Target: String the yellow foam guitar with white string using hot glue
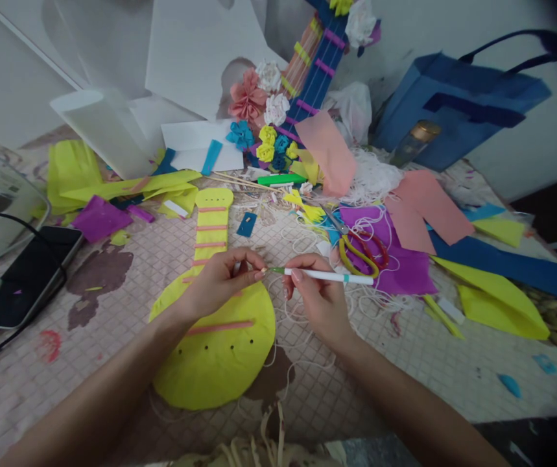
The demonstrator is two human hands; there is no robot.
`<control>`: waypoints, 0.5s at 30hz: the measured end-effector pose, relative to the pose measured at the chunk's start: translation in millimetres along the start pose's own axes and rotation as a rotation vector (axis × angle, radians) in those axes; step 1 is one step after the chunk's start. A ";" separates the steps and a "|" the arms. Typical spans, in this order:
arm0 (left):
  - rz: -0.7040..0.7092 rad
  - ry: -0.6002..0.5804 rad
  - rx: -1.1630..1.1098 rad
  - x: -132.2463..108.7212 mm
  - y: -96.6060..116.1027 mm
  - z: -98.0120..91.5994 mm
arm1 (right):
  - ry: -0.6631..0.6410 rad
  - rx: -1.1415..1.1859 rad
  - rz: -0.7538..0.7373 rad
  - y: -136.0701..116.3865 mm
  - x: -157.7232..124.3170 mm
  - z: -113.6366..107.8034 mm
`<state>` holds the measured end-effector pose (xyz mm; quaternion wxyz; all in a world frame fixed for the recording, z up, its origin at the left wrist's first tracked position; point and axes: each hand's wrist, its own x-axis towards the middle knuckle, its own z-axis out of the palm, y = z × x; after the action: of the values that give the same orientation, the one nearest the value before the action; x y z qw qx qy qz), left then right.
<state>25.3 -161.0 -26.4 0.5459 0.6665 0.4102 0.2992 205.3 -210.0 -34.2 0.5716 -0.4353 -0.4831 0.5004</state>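
Between my two hands lies a white pen-like stick [329, 275] with a green tip, held level above the table. My right hand [319, 298] grips its white barrel. My left hand [222, 279] is pinched at the green tip; whether it holds the tip itself or something small there I cannot make out. Beneath my left hand rests a yellow guitar-shaped cutout [214, 363] with pink strips across its neck and body and several small dark holes. Loose white string [302, 318] trails over the table beside my right hand.
Scissors [358, 250] with red and yellow handles lie on purple paper [404, 272]. A green marker [282, 179], paper flowers [248, 97] and a blue decorated guitar neck [324, 71] are behind. A black phone [32, 275] sits left, a blue bag [453, 110] back right.
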 end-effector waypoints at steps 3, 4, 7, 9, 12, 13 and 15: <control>0.006 0.002 0.001 0.2 0.3 0.1 | -0.013 0.001 0.011 -0.2 0.1 0.1; 0.007 0.000 0.001 0.1 0.4 0.0 | -0.016 -0.001 0.015 -0.2 -0.1 0.0; 0.013 -0.006 0.000 -0.6 0.9 0.0 | -0.020 -0.016 0.016 -0.6 -0.8 -0.4; 0.016 -0.007 0.003 -1.2 1.3 -0.1 | -0.016 -0.028 0.007 -0.9 -1.1 -0.5; 0.014 -0.007 0.008 -1.9 1.8 0.0 | -0.020 -0.034 0.001 -1.5 -1.0 -0.4; 0.013 -0.008 0.010 -2.0 1.9 0.1 | -0.023 -0.034 0.003 -1.7 -1.0 -0.3; 0.010 -0.010 0.011 -2.3 2.0 0.3 | -0.026 -0.033 0.002 -2.1 -0.8 -0.1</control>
<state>24.9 -163.3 -24.4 0.5427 0.6731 0.4059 0.2963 205.7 -211.0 -32.2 0.5576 -0.4388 -0.4981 0.4984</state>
